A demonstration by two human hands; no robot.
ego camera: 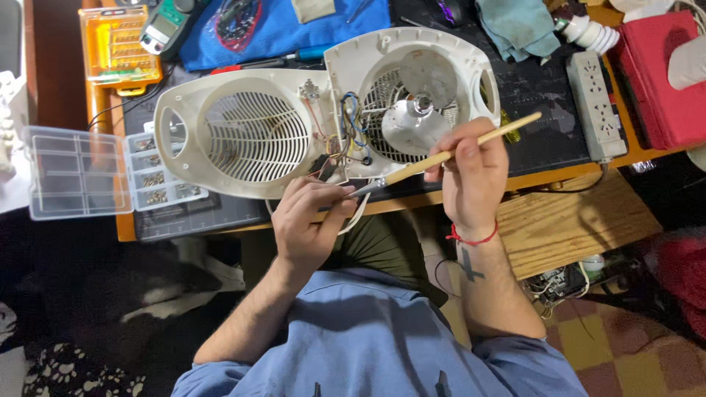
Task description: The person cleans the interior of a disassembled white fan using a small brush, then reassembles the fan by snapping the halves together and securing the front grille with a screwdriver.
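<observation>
Head view first: right hand (pixel 474 173) is wrapped tight round a paintbrush with a wooden handle (pixel 460 150), metal ferrule angled down toward the lower edge of an opened cream fan heater housing (pixel 316 121). Left hand (pixel 312 220) sits just below that edge, fingers pinched together near the brush tip and the wiring; what it grips, if anything, I cannot tell. Housing lies split in two shells on the bench (pixel 551 154): grille shell on the left, motor and fan disc in the right shell, blue and dark wires (pixel 353 125) between them.

Containers now. Clear plastic organiser box (pixel 110 173) lies open at the bench's left end, lid flipped outward, small compartments holding little metal screws and fittings. Behind it, an orange case (pixel 118 48) with rows of small bits. Green multimeter (pixel 165 26) sits beside that case. White power strip (pixel 594 103) lies to the right, a red box (pixel 658 81) beyond it, blue cloth (pixel 294 26) at the back.
</observation>
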